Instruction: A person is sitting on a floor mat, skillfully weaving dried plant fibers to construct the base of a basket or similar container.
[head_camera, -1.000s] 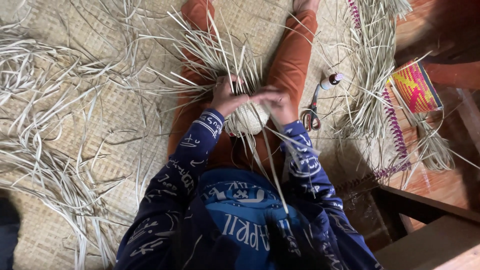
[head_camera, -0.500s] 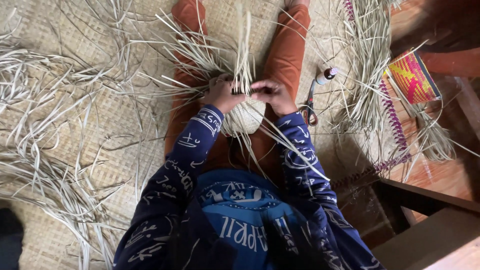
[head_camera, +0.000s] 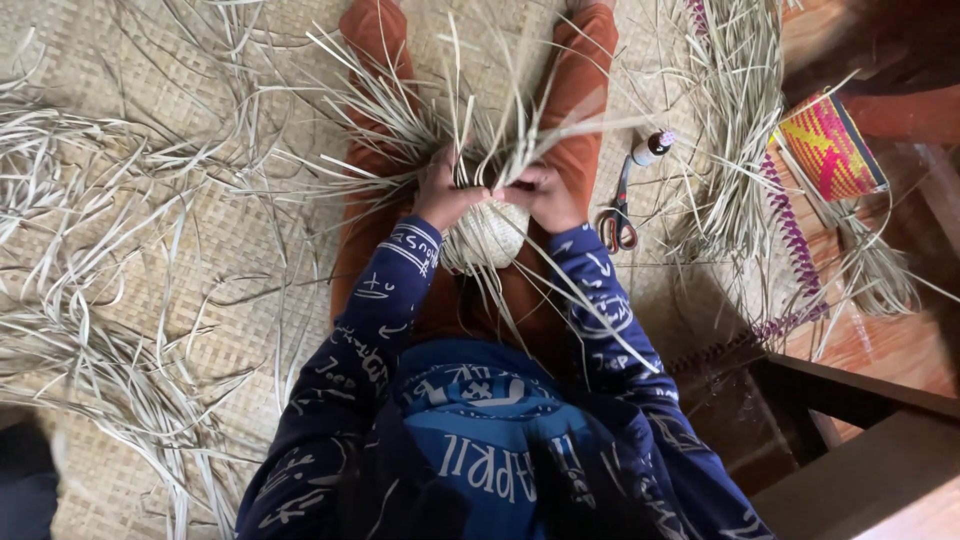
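Observation:
I sit on a woven mat (head_camera: 200, 250) with my legs in orange trousers stretched out. On my lap rests a small rounded woven basket (head_camera: 490, 235) of pale straw, its loose strips (head_camera: 440, 110) fanning upward. My left hand (head_camera: 445, 190) grips the basket's upper left rim among the strips. My right hand (head_camera: 545, 195) holds the upper right rim, fingers pinching strips. Both thumbs meet near the middle.
Piles of loose straw strips (head_camera: 90, 300) lie left on the mat; another bundle (head_camera: 740, 130) lies right. Scissors with red handles (head_camera: 618, 215) and a small bottle (head_camera: 650, 150) sit beside my right leg. A colourful woven basket (head_camera: 830, 145) and dark wooden furniture (head_camera: 860, 430) stand right.
The view has shifted slightly. My hands have stayed on the basket rim while the upright strips have been bent and rearranged between my fingers.

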